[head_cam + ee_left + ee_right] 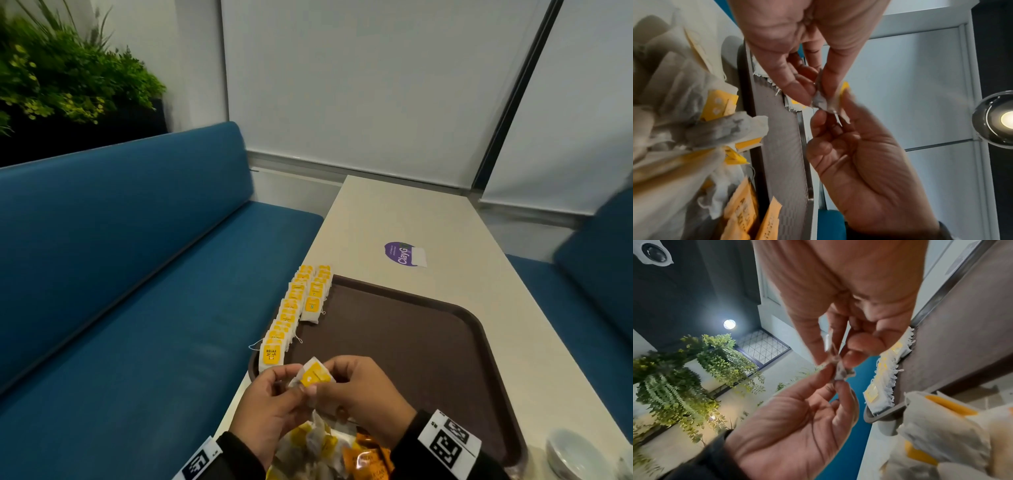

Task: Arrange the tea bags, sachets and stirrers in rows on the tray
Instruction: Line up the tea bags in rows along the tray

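We hold both hands raised over the tray's (479, 342) near edge, left hand (270, 404) and right hand (363, 394) pinching one tea bag (313, 375) between fingertips.

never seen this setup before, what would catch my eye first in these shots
Most striking are the two rows of yellow-tagged tea bags along the left edge of the brown tray. Just in front, above the tray's near edge, the left hand and right hand pinch one more tea bag between them, over a loose pile of bags and orange sachets.

Two tea bag rows (301, 305) on tray (428, 342) left edge; loose pile (329, 448) before tray.
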Demonstrator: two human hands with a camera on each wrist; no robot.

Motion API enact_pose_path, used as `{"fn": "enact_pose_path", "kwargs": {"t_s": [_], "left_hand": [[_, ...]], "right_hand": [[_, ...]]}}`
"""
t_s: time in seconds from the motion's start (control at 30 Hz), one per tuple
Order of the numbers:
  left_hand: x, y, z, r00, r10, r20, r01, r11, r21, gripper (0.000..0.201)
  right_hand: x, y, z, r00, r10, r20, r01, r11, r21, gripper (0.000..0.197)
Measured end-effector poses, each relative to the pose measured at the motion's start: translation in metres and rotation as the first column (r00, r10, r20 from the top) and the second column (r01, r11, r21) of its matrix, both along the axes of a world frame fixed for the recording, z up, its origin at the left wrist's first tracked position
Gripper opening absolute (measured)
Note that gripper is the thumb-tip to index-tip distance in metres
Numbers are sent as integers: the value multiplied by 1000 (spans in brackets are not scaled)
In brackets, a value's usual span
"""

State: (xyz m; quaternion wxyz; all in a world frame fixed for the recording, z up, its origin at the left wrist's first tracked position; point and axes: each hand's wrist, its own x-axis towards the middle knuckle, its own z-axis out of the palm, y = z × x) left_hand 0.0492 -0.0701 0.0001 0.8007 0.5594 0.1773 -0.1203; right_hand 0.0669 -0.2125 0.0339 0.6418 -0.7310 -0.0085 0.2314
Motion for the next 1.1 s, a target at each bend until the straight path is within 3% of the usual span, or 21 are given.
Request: {"fn": "enact_pose_path", "kwargs": {"t_s": [0.17, 0.27, 0.33, 0.47, 0.67, 1.0, 1.1], "left_hand": [[10, 9, -7, 1000, -25, 10, 23, 987, 158, 13], [18, 20, -15, 999, -24, -33, 30, 981, 192, 14], [22, 24, -19, 997, -19, -74, 31, 986, 166, 13], [26, 30, -28, 990, -37, -139, 58, 988, 146, 12], [27, 37, -32, 987, -44, -157, 66, 988, 137, 12], [30, 38, -30, 979, -59, -197, 84, 989, 123, 12], [25, 39, -24, 985, -56, -162, 76, 990, 122, 13]], "right_hand": [[26, 7, -2, 978, -191, 81, 191, 981, -1, 12], [71, 5, -6, 952, -139, 272, 211, 942, -260, 19], [107, 4, -15, 950, -53, 307, 190, 878, -438, 27], [163, 7, -43, 980, -117, 163, 184, 849, -495, 23], [187, 19, -58, 995, -97, -33, 68, 868, -493, 22], [191, 24, -53, 991, -118, -55, 66, 818, -571, 23], [174, 20, -39, 990, -139, -23, 105, 836, -538, 26]]}}
